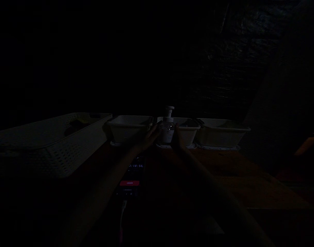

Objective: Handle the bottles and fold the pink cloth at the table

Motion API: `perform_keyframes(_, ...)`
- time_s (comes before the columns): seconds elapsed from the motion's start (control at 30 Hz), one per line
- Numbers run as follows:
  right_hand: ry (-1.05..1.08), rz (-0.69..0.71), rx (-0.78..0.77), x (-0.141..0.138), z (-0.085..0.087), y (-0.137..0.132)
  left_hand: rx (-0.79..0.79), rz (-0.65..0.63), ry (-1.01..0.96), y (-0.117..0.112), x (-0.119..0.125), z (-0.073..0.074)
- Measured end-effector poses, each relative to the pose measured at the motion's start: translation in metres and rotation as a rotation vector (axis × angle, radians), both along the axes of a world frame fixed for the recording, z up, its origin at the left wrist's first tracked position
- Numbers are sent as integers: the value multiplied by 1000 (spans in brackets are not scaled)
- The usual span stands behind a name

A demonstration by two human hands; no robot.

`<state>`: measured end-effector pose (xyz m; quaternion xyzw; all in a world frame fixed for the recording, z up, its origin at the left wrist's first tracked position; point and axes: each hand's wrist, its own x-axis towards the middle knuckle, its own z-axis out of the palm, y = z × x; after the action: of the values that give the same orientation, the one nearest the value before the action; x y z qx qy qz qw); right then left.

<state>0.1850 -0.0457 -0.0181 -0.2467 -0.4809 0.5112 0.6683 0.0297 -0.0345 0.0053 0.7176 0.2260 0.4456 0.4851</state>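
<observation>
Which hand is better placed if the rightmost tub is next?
Right, probably. The right hand is at the right side of the pump bottle, nearer the rightmost tub; the left hand is at its left and would have to get past it. Too dark to confirm contact.

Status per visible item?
Clear bottle, white pump: upright
Black rectangular phone: screen lit
White cable: appears plugged into phone
White perforated plastic basket: uncovered, dark item inside
White rectangular plastic tubs, left, middle, right: uncovered
Left hand: beside bottle, contact unclear
Right hand: likewise
</observation>
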Motion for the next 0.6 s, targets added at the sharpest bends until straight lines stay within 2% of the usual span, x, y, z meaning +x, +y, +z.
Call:
perform_keyframes(0.07, 4, 30, 17, -2, 3, -4, -18, -71, 37, -2, -1, -2)
perform_keyframes(0.2, -49, 175, 23, -4, 8, -11, -63, -80, 25, -7, -3, -2)
perform_keyframes(0.27, -56, 204, 39, -3, 9, -11, -96, -113, -29, -8, -5, 0)
perform_keyframes(0.4, -78, 174, 74, 3, 11, -11, -227, -159, -167, -1, -10, -1)
perform_keyframes(0.6, -216, 132, 74, 7, 18, -24, -374, -100, -184, 20, -14, -15)
